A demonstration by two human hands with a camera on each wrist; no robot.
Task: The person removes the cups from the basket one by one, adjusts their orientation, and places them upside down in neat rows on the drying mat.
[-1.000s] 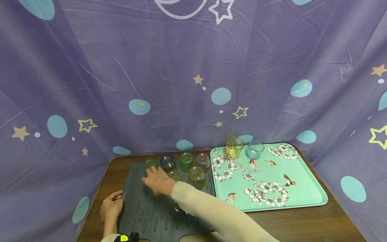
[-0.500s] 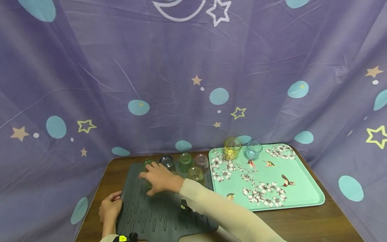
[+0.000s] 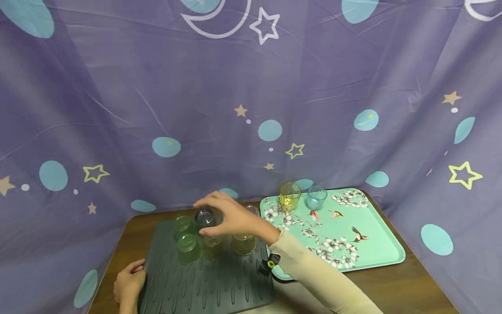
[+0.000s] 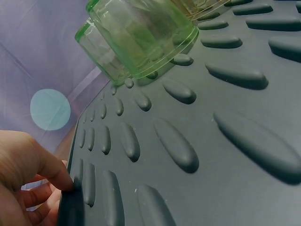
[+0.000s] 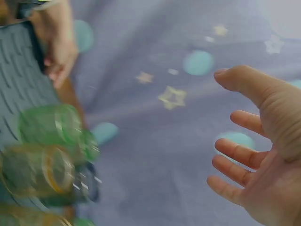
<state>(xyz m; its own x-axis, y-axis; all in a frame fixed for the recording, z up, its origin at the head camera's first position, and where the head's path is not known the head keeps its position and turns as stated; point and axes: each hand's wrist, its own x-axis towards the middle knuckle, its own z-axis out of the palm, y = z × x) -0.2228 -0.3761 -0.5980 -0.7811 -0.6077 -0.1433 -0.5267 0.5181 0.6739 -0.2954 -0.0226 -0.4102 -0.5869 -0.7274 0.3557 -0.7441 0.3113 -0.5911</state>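
My left hand [image 3: 129, 284] grips the left edge of a dark grey ribbed drying mat [image 3: 204, 290]; in the left wrist view a fingertip presses on the rim. Above the glasses on the mat hovers my right hand [image 3: 233, 216], fingers spread and holding nothing. Two green glasses, a front one [image 3: 188, 250] and a rear one [image 3: 182, 226], stand upside down at the mat's left. Beside them are a dark blue glass [image 3: 205, 218], an amber glass [image 3: 213, 248] and an olive-yellow glass [image 3: 243, 246]. A pale pink glass [image 3: 252, 209] is partly hidden behind my right hand.
A mint tray [image 3: 378, 250] with flowers and birds lies to the right of the mat on a wooden table [image 3: 408, 288]. On its back left stand a yellow glass [image 3: 289, 198] and a light blue glass [image 3: 316, 198], both upright. A purple curtain [image 3: 219, 104] hangs behind.
My right hand has let go of a green glass, now at the mat's front left, and moved up and right with its fingers spread. The left hand stays at the mat's edge.
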